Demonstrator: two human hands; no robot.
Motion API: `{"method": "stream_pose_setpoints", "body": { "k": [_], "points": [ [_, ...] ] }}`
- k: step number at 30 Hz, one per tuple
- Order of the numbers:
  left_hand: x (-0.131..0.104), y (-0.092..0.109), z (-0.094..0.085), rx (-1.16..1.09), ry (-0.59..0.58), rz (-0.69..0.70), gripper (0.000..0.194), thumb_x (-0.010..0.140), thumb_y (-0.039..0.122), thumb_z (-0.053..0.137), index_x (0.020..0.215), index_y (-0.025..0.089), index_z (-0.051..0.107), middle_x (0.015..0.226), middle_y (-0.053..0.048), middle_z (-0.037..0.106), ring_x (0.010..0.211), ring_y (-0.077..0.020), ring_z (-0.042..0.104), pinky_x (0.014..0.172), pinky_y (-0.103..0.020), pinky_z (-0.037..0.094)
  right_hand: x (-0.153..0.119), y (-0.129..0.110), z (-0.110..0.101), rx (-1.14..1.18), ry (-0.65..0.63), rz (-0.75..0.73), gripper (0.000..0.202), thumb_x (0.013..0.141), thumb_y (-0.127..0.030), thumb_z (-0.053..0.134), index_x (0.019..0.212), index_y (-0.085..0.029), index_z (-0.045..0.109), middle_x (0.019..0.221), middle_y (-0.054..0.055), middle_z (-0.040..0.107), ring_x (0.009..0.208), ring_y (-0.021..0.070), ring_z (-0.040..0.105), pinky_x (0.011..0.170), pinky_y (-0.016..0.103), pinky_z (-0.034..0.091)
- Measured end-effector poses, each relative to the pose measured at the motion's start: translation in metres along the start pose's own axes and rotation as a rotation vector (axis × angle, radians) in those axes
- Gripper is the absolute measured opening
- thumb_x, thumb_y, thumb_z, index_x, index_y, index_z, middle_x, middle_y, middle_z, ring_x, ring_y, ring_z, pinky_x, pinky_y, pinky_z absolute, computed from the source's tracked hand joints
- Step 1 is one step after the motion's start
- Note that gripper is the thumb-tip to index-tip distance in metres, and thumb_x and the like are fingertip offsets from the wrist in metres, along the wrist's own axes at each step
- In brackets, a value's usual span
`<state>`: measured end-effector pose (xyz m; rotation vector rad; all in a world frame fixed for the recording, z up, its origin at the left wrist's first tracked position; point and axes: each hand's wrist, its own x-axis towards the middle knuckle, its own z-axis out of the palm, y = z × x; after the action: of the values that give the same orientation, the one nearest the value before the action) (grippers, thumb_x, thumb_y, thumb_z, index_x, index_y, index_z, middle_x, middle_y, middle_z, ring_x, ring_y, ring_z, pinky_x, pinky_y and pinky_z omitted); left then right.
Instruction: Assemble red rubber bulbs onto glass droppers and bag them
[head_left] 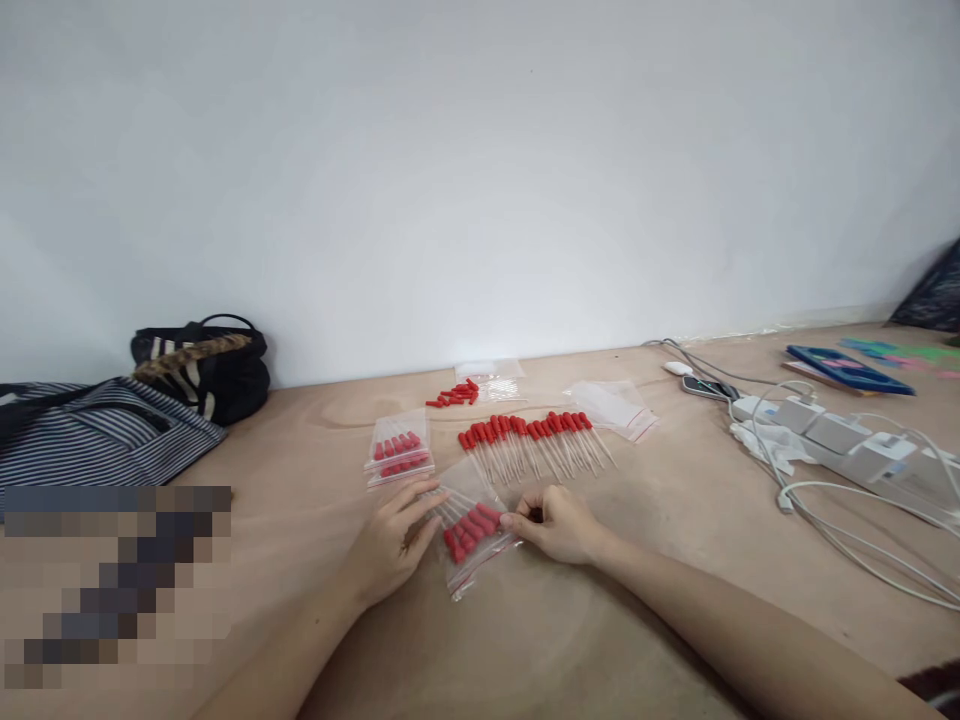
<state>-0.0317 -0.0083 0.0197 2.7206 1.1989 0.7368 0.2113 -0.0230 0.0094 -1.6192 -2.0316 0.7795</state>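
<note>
A clear zip bag (pixel 459 578) lies at a slant in front of me, with several red-bulbed droppers (pixel 469 530) inside it. At the bag's left edge, my left hand (pixel 394 540) rests its fingers on the plastic, thumb and forefinger apart. My right hand (pixel 556 522) pinches the bag's right edge near its zip, between thumb and curled forefinger. Just beyond, a row of loose droppers (pixel 525 435) lies with red bulbs pointing away and thin pale tubes towards me. To the left are filled zip bags (pixel 397 440), overlapping, with red bulbs showing through.
Loose red bulbs (pixel 454 394) and a bag of thin clear tubes (pixel 495 380) lie near the wall. Flat zip bags (pixel 611 408) sit right of the row. Farther right are a power strip (pixel 840 435) and white cables (pixel 825 535). A striped cloth bag (pixel 97 430) and black bag (pixel 232 375) stand left.
</note>
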Motion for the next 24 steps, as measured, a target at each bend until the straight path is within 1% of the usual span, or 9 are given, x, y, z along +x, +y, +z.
{"method": "stream_pose_setpoints", "body": {
  "k": [2,4,6,8,10,13,16,21,24],
  "points": [
    [-0.005,0.005,-0.001,-0.071,0.002,0.052,0.022,0.083,0.028,0.043,0.095,0.021,0.060,0.105,-0.008,0.060,0.101,-0.0203,0.054,0.088,-0.035,0.045,-0.004,0.004,-0.003,0.020,0.018,-0.149,0.032,0.071,-0.050,0.056,0.079,-0.019,0.060,0.067,-0.001,0.059,0.058,0.0102,0.050,0.051,0.020,0.032],
    [-0.010,0.012,-0.001,-0.123,0.002,0.193,0.020,0.079,0.036,0.051,0.089,0.021,0.059,0.100,-0.008,0.061,0.095,-0.0208,0.056,0.084,-0.034,0.047,-0.008,0.010,-0.007,-0.007,0.042,-0.374,0.040,0.066,-0.048,0.063,0.092,-0.018,0.058,0.078,0.001,0.060,0.068,0.0126,0.053,0.057,0.021,0.036],
    [-0.014,0.020,0.000,-0.127,0.033,0.350,0.023,0.075,0.038,0.056,0.089,0.019,0.057,0.095,-0.009,0.062,0.089,-0.0207,0.058,0.079,-0.034,0.049,-0.010,0.015,-0.010,-0.083,0.064,-0.582,0.041,0.066,-0.041,0.065,0.098,-0.018,0.056,0.083,0.003,0.060,0.076,0.0144,0.053,0.063,0.023,0.038],
    [-0.016,0.025,0.001,-0.091,0.088,0.451,0.016,0.077,0.030,0.056,0.086,0.016,0.056,0.088,-0.008,0.063,0.082,-0.0190,0.059,0.074,-0.031,0.051,-0.010,0.018,-0.009,-0.177,0.103,-0.719,0.032,0.071,-0.030,0.060,0.100,-0.019,0.057,0.081,0.002,0.059,0.076,0.0143,0.052,0.063,0.024,0.037],
    [-0.016,0.027,0.001,-0.030,0.131,0.499,0.007,0.081,0.019,0.051,0.078,0.015,0.056,0.078,-0.006,0.063,0.075,-0.0164,0.060,0.067,-0.027,0.051,-0.008,0.020,-0.004,-0.281,0.172,-0.821,0.023,0.075,-0.023,0.053,0.098,-0.020,0.058,0.075,0.001,0.058,0.070,0.0134,0.050,0.058,0.024,0.035],
    [-0.015,0.025,0.003,0.104,0.175,0.571,0.014,0.083,0.011,0.046,0.073,0.015,0.055,0.068,-0.003,0.062,0.065,-0.0140,0.060,0.060,-0.024,0.051,-0.004,0.020,0.003,-0.411,0.301,-0.953,0.017,0.081,-0.020,0.045,0.088,-0.019,0.061,0.065,0.001,0.056,0.061,0.0124,0.046,0.050,0.024,0.030],
    [-0.014,0.020,0.005,0.188,0.206,0.575,0.018,0.086,0.012,0.042,0.074,0.015,0.054,0.065,-0.001,0.061,0.062,-0.0134,0.060,0.058,-0.023,0.051,0.000,0.019,0.005,-0.480,0.390,-1.022,0.019,0.083,-0.017,0.043,0.080,-0.017,0.062,0.060,0.000,0.053,0.058,0.0120,0.044,0.048,0.025,0.028],
    [-0.014,0.013,0.008,0.166,0.225,0.427,0.029,0.093,0.020,0.030,0.074,0.016,0.052,0.068,-0.001,0.063,0.060,-0.0101,0.061,0.055,-0.018,0.049,0.005,0.018,0.002,-0.524,0.507,-1.041,0.017,0.083,-0.025,0.048,0.089,-0.017,0.060,0.067,0.000,0.057,0.064,0.0121,0.047,0.050,0.025,0.029],
    [-0.014,0.011,0.008,0.141,0.198,0.397,0.030,0.093,0.022,0.028,0.074,0.016,0.051,0.068,-0.001,0.063,0.058,-0.0092,0.060,0.053,-0.017,0.048,0.011,0.018,0.003,-0.594,0.574,-1.105,0.013,0.083,-0.021,0.048,0.085,-0.017,0.061,0.067,0.000,0.058,0.062,0.0110,0.046,0.050,0.026,0.029]
  ]
}}
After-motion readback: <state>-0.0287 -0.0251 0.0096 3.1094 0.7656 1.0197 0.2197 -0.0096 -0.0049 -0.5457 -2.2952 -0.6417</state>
